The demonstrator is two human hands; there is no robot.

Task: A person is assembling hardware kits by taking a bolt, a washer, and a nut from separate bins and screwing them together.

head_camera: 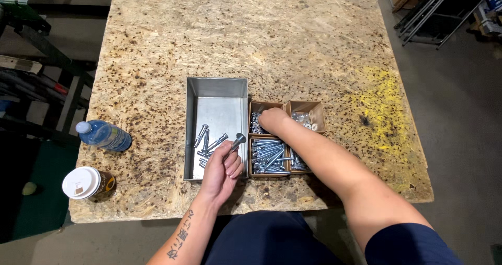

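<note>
Speckled chipboard table sits on a grey concrete floor, with a yellow paint smear on its right side and metal racks off to the left and top right.

Counting what's on it: one open metal tray, with a loose pile of bolts at its near end, maybe seven or eight, hard to be sure since they overlap. Just right of the tray, touching it, is a cluster of small cardboard boxes. I make it four compartments, though the forearm covers part of them. The near-left one holds a stack of long bolts, too many to count, and the far-right one has small silvery bits, nuts or washers, can't tell which. One blue water bottle is lying on its side near the left edge, and one coffee cup with a white lid is lying near the front-left corner.

Hands: left hand is over the tray's near-right corner, fingers curled round a single bolt, head pointing up and away. Right hand is reaching down into the far-left box, fingers bunched together inside it; whether it's actually got anything pinched, I can't tell.
</note>
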